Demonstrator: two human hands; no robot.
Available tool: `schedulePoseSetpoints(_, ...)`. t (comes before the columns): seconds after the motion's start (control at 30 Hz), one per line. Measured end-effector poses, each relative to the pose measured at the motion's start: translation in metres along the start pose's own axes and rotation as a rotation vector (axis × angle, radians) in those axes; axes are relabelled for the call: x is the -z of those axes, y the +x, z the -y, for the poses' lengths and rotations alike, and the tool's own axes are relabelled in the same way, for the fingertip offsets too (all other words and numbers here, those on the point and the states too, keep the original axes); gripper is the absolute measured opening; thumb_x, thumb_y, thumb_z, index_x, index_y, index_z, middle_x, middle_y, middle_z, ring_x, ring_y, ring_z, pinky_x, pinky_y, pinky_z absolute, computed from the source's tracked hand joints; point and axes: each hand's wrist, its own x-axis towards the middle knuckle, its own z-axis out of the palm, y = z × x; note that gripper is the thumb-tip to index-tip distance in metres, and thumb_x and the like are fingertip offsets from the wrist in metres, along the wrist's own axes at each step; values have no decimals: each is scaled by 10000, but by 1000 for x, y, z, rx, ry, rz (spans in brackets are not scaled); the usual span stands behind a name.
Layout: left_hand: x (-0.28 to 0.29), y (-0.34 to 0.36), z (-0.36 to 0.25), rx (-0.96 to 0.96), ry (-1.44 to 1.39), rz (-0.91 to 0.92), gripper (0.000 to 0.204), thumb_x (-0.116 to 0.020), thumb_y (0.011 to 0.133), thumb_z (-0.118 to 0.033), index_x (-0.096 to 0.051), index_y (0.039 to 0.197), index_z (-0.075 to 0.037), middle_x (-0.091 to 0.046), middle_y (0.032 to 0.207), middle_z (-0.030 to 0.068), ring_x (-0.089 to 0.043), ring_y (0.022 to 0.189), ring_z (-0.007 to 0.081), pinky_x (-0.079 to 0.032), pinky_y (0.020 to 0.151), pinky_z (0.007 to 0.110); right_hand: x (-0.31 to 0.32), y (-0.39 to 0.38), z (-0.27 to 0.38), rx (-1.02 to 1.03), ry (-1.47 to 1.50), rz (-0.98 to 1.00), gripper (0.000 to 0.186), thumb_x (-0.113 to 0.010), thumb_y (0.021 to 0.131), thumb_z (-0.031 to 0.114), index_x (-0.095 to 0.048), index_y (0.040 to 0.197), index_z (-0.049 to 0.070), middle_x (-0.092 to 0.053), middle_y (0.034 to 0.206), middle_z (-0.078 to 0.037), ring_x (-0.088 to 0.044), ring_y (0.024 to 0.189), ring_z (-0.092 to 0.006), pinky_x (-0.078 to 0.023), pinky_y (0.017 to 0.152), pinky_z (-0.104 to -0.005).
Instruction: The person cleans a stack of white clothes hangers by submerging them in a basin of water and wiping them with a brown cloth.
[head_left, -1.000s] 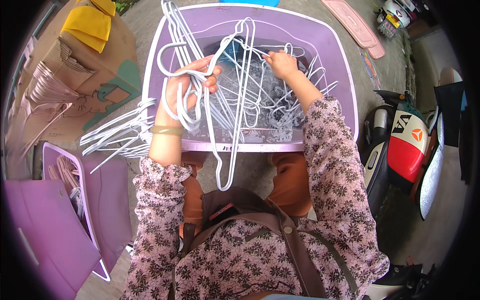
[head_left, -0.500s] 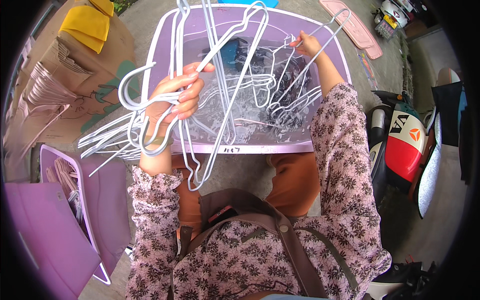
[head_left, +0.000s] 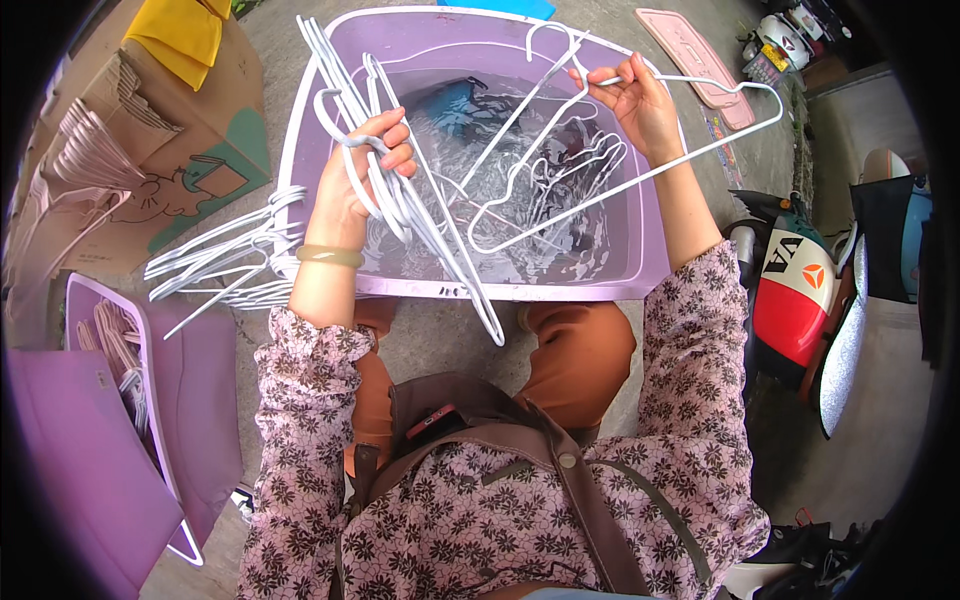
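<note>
The left hand (head_left: 345, 185) is closed around a bundle of white hangers (head_left: 395, 207) above the left side of a purple tub (head_left: 672, 235) of water. At the far right, the right hand (head_left: 640, 105) grips a white hanger (head_left: 600, 200) between thumb and fingers; submerged hangers (head_left: 580, 165) lie below.

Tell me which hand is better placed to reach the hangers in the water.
Probably the right hand: it is nearer the hangers in the water and less loaded, while the left hand grips a bunch of white hangers.
</note>
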Motion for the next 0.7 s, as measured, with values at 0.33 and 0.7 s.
schedulePoseSetpoints(0.33, -41, 13, 41, -83, 217, 12, 315, -606, 743, -1, -499, 1039, -16, -507, 1179, 192, -532, 490, 113, -497, 450, 255, -78, -11, 9, -16, -188, 202, 376, -302, 965, 306, -378, 684, 69, -612, 815, -212, -594, 922, -336, -454, 866, -429)
schedulePoseSetpoints(0.7, -46, -10, 13, 84, 379, 119, 427, -484, 735, 22, -434, 1156, 73, -552, 856, 112, -432, 482, 72, -388, 448, 194, -35, 34, 98, 341, -193, 71, 459, -279, 957, 375, -341, 584, 114, -433, 532, -60, -433, 497, -186, -408, 650, -302)
